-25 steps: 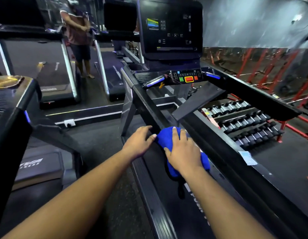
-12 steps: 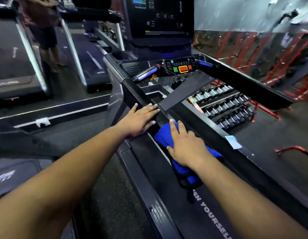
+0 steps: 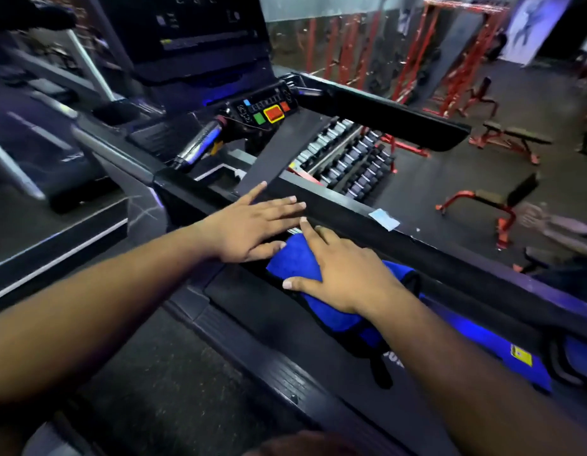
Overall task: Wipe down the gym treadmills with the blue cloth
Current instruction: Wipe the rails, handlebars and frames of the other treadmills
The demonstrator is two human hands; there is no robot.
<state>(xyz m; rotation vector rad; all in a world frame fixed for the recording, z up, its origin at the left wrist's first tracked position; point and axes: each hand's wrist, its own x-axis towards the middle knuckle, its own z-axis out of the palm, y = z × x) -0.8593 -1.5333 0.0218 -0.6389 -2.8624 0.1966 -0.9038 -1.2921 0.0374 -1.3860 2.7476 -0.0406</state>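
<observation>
Both hands have moved across the treadmill toward its right handrail since the earlier frame, and the view has swung right, bringing more of the gym floor into sight. The right hand lies flat, fingers straight, pressing the blue cloth down at the right edge of the treadmill deck, just beside the black right handrail. The cloth is bunched under the palm, with part of it trailing back under the wrist. The left hand is spread open, fingers straight and apart, its fingertips resting on the handrail and its thumb touching the near edge of the cloth. Neither hand grips anything. A small pale sticker sits on the rail beyond the hands. Further ahead is the control panel with green and red buttons, below a dark screen. To the right stand a dumbbell rack and red benches.
</observation>
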